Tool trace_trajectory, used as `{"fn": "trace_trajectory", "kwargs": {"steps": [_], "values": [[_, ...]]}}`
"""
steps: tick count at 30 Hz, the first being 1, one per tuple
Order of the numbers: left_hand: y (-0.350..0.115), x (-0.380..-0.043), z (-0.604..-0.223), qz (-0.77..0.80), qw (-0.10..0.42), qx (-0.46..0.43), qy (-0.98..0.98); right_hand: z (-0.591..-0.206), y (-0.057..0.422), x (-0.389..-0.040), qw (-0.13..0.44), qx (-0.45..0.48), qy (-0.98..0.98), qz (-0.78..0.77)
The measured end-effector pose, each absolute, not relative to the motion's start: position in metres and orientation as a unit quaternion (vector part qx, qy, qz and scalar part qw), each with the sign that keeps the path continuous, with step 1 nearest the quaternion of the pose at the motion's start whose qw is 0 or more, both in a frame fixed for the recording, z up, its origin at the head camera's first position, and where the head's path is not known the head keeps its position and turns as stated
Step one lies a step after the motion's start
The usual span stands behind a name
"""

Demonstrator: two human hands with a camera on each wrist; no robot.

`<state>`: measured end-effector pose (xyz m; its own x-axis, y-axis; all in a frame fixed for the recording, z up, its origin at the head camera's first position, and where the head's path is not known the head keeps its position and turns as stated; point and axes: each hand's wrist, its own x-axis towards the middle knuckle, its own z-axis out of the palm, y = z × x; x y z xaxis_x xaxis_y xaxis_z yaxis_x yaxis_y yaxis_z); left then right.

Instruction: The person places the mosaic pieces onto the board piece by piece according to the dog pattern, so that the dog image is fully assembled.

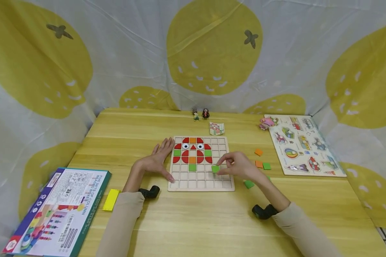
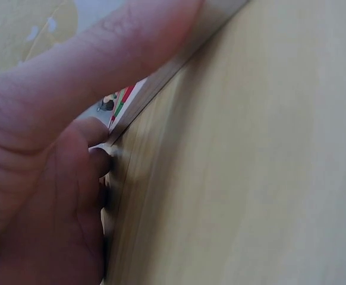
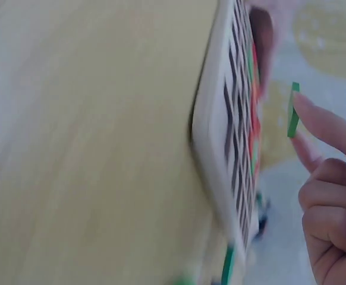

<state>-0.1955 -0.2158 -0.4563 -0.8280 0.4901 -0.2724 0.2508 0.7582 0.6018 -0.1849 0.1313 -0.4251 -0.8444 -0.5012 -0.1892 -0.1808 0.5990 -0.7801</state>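
Note:
A wooden grid board (image 1: 201,184) lies on the table, partly filled with red, orange, green and eye-patterned tiles. My right hand (image 1: 239,166) pinches a green square tile (image 1: 215,169) between thumb and index finger above the board's right part. In the right wrist view that green tile (image 3: 293,110) appears edge-on, apart from the board (image 3: 211,119). My left hand (image 1: 157,160) rests at the board's left edge with fingers spread, the thumb touching the lower left corner. In the left wrist view the thumb (image 2: 96,65) lies over the board's side.
Loose orange tiles (image 1: 258,152) and green tiles (image 1: 249,184) lie right of the board. Behind it are a pattern card (image 1: 217,129) and small figurines (image 1: 206,113). A picture puzzle (image 1: 303,142) lies at right; a box (image 1: 61,210) and a yellow block (image 1: 111,200) at left.

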Motion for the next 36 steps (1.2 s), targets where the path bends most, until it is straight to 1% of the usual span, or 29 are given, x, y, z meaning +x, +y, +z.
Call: {"fn": "trace_trajectory", "kwargs": {"steps": [5, 9, 16, 27, 30, 36], "values": [[-0.215, -0.195, -0.457, 0.285, 0.212, 0.200, 0.913, -0.433, 0.079, -0.181, 0.208, -0.223, 0.873, -0.380], [-0.217, -0.196, -0.456, 0.283, 0.209, 0.203, 0.914, -0.439, 0.058, -0.179, 0.200, -0.207, 0.883, -0.371], [-0.214, -0.196, -0.455, 0.277, 0.211, 0.203, 0.915, -0.441, 0.055, -0.182, 0.211, -0.216, 0.881, -0.365], [-0.216, -0.195, -0.455, 0.279, 0.212, 0.198, 0.916, -0.444, 0.053, -0.192, 0.249, -0.304, 0.832, -0.393], [-0.216, -0.196, -0.456, 0.275, 0.212, 0.201, 0.916, -0.444, 0.050, -0.192, 0.248, -0.320, 0.828, -0.389], [-0.216, -0.196, -0.457, 0.275, 0.212, 0.205, 0.915, -0.441, 0.048, -0.191, 0.239, -0.314, 0.843, -0.366]]}}
